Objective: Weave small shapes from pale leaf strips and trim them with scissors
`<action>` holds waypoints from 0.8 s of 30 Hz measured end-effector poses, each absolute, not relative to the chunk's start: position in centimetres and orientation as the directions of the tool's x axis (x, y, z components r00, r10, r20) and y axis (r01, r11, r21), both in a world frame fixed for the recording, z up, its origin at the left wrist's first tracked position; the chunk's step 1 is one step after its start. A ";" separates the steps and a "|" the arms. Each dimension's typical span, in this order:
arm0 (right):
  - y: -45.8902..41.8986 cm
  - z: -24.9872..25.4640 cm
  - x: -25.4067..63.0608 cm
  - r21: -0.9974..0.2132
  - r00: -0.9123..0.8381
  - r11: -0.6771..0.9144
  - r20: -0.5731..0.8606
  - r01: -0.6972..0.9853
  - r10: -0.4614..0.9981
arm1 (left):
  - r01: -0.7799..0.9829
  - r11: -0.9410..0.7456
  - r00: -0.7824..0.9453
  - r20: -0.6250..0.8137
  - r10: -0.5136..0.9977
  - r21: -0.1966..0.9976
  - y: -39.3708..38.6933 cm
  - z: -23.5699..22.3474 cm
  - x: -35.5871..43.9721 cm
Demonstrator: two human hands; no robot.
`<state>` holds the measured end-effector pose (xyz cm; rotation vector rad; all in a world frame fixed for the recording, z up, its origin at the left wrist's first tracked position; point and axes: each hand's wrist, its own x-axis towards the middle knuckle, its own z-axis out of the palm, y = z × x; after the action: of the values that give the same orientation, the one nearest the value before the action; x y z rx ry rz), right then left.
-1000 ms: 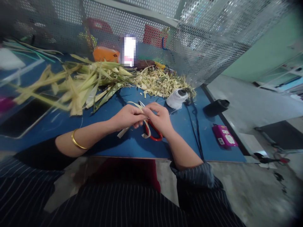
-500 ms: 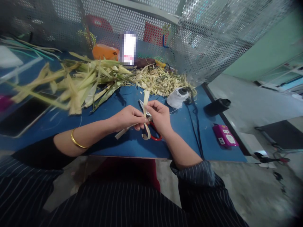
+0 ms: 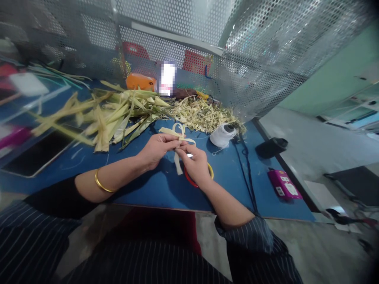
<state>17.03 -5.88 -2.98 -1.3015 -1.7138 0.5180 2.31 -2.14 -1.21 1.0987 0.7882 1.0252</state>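
Note:
My left hand [image 3: 156, 150] is closed, pinching a pale corn husk strip [image 3: 178, 129] between thumb and fingers. My right hand [image 3: 194, 161] is closed on the same strip, its fingertips touching those of my left hand. The strip forms bow-like loops above the fingers, and one tail hangs down below them. Under my right hand lie scissors [image 3: 211, 170] with red and yellow handles; the hand hides much of them. A cone of white thread [image 3: 222, 136] stands just beyond my right hand, and a thin thread runs from it toward the strip.
Corn husks [image 3: 118, 114] lie at the back left, beside a heap of husk scraps [image 3: 204, 113]. A dark flat tablet-like thing [image 3: 38, 154] rests at left. At right are a black cylinder [image 3: 271, 148] and a purple packet [image 3: 284, 184]. Perforated sheeting [image 3: 166, 43] rises behind.
The husk strip, held upright with one loop below, now has loops above the fingers. My right hand has moved down and turned, fingertips meeting the left. The view has tilted up slightly.

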 end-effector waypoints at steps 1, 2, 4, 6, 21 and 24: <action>-5.8 -3.0 17.1 -0.772 -0.054 0.362 0.393 0.523 0.918 | -0.270 0.118 0.340 -0.021 0.940 0.955 -2.2 -1.3 2.4; -5.8 -3.0 17.1 -0.776 -0.066 0.371 0.394 0.510 0.917 | -0.281 0.119 0.334 -0.020 0.942 0.952 -2.1 -1.3 2.4; -5.9 -2.8 17.3 -0.769 -0.104 0.400 0.405 0.498 0.908 | -0.300 0.124 0.321 -0.023 0.947 0.946 -2.1 -1.4 2.5; -5.9 -2.5 17.5 -0.750 -0.144 0.428 0.416 0.504 0.898 | -0.311 0.136 0.306 -0.037 0.951 0.941 -2.1 -1.4 2.5; -6.0 -1.6 18.7 -0.545 0.019 0.446 0.648 0.710 0.761 | -0.243 0.221 0.357 -0.124 0.926 0.945 -2.0 -0.3 1.9; -5.4 -1.8 19.0 -0.690 -0.007 0.401 0.497 0.603 0.868 | -0.214 0.229 0.384 -0.134 0.914 0.950 -2.2 -0.1 1.8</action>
<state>18.98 -5.41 -1.83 -1.2980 -1.7072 0.3493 1.84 -2.21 -0.14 1.0445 0.8386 0.9160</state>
